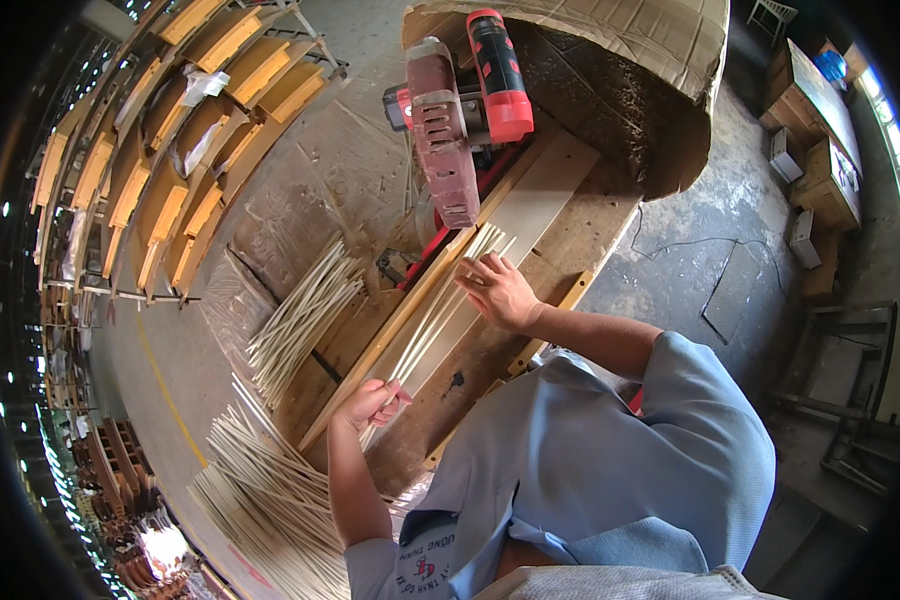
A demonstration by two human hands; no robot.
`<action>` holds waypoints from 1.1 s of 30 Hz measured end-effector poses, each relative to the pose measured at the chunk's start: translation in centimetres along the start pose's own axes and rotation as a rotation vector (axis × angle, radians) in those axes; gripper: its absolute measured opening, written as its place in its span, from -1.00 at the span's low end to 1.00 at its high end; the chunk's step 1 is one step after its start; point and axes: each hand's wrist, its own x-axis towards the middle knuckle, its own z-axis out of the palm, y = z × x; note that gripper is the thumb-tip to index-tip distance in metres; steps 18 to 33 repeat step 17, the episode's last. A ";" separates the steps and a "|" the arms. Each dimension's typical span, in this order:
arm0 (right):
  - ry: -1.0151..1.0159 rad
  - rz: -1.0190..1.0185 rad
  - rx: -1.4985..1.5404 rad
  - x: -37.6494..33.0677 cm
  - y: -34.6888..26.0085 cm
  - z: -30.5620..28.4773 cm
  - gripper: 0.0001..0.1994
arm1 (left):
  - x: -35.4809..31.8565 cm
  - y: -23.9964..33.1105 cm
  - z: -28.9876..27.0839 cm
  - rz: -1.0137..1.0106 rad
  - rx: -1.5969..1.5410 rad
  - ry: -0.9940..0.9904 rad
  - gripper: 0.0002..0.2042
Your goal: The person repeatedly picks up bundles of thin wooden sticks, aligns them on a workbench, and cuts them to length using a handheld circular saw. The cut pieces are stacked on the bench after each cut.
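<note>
A small bundle of thin pale wooden sticks point(425, 335) lies lengthwise on the wooden workbench point(580, 235), along a straight wooden fence point(375, 350). Near their close end, my left hand point(370, 403) is closed round the sticks, thumb and fingers pinched together. Farther up, my right hand point(500, 292) rests over the same bundle with its fingers curled onto it. The far ends of the sticks reach to just below a red chop saw point(445, 140) with a red and black motor point(500, 75). The saw's guard hides most of its blade.
A pile of cut sticks point(305, 315) lies left of the fence; a larger pile of long sticks point(260, 490) is nearer me. A bent cardboard sheet point(660, 60) stands behind the saw. Racks with wooden parts point(180, 150) stand far left, and wooden cabinets point(820, 110) far right.
</note>
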 end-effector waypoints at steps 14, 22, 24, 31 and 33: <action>0.085 -0.026 0.070 -0.2 0.2 -1.0 -0.63 | -0.4 0.2 0.1 0.019 -0.021 -0.030 -0.56; 0.083 -0.019 0.083 -0.4 0.2 -1.4 -0.63 | -0.6 0.2 0.0 0.026 -0.029 -0.049 -0.56; 0.083 -0.019 0.083 -0.4 0.2 -1.4 -0.63 | -0.6 0.2 0.0 0.026 -0.029 -0.049 -0.56; 0.083 -0.019 0.083 -0.4 0.2 -1.4 -0.63 | -0.6 0.2 0.0 0.026 -0.029 -0.049 -0.56; 0.083 -0.019 0.083 -0.4 0.2 -1.4 -0.63 | -0.6 0.2 0.0 0.026 -0.029 -0.049 -0.56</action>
